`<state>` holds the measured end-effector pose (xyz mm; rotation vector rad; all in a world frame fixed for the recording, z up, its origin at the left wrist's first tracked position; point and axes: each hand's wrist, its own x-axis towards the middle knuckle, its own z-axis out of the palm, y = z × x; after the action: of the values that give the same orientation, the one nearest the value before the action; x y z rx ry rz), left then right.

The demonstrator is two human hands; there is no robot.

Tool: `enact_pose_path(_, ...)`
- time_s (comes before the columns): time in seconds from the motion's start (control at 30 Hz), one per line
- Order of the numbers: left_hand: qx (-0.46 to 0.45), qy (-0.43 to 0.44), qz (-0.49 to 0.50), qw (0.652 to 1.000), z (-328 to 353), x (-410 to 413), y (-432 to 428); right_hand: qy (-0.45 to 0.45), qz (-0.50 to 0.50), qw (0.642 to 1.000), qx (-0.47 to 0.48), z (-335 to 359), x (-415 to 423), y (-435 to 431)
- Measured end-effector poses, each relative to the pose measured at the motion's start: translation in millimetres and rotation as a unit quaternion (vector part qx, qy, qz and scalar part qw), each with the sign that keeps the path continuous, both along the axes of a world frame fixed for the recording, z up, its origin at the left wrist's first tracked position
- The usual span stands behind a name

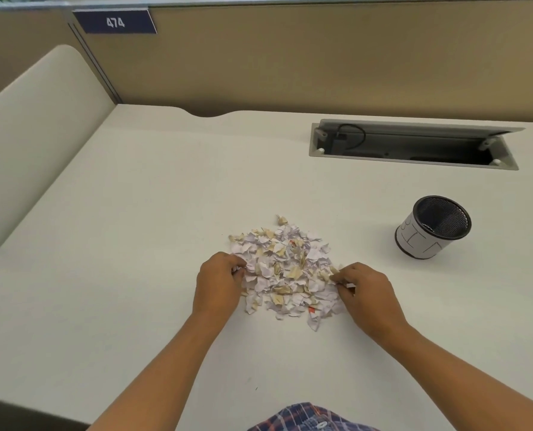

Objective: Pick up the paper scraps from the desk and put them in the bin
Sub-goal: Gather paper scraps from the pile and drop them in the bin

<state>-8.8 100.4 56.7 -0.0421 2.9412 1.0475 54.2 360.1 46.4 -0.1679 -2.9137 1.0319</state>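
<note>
A heap of small white and tan paper scraps [285, 269] lies on the cream desk [134, 244] in front of me. My left hand [218, 283] rests at the heap's left edge, fingers curled around some scraps. My right hand [366, 293] is at the heap's right edge, fingertips pinching scraps. The bin [431, 227], a small black mesh cup with a white paper wrap, stands upright to the right of the heap, beyond my right hand, and looks empty.
An open cable hatch [414, 146] with a black cord is set into the desk behind the bin. A tan partition [321, 57] with a "474" sign [116, 22] runs along the back. A cream side divider [25, 135] stands at left.
</note>
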Motion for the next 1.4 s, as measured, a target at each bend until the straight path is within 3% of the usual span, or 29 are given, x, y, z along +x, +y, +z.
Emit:
enact_pose_path(0.4,0.141,0.004,0.007,0.990,46.3,-12.8,29.0,0.038,-0.040,0.993,-0.101,0.6,7.4,-6.4)
enact_pose_path(0.8,0.203,-0.002,-0.127,0.971,92.0,-40.4,141.7,0.058,-0.146,0.965,-0.209,18.8,28.9,24.6)
enact_pose_path(1.1,0.155,-0.031,-0.250,0.955,96.2,-64.7,273.1,0.102,-0.209,0.941,-0.246,35.3,47.8,65.1)
enact_pose_path(1.4,0.110,-0.080,-0.265,0.954,78.8,-68.6,305.9,0.139,-0.249,0.928,-0.240,59.4,45.3,116.0)
